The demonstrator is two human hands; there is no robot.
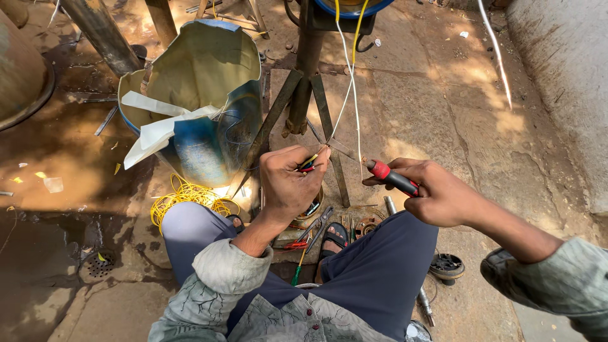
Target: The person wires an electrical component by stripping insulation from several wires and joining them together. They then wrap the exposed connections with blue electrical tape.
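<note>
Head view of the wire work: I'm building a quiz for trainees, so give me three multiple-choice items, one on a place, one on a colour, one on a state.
1. Where does the coil of yellow wire lie?
A. On the ground by the person's left knee
B. On the person's lap
C. Inside the blue drum

2. What colour is the handle of the tool in the right hand?
A. Green
B. Red and black
C. White

3. How is the left hand?
A. Flat on the ground
B. Open and empty
C. Closed, its fingers pinching wire ends

Answers: 1 A, the coil rests on the stone beside the knee and the blue drum. 2 B, a red grip with black sections shows. 3 C, coloured wire ends stick out between the fingers.
</note>
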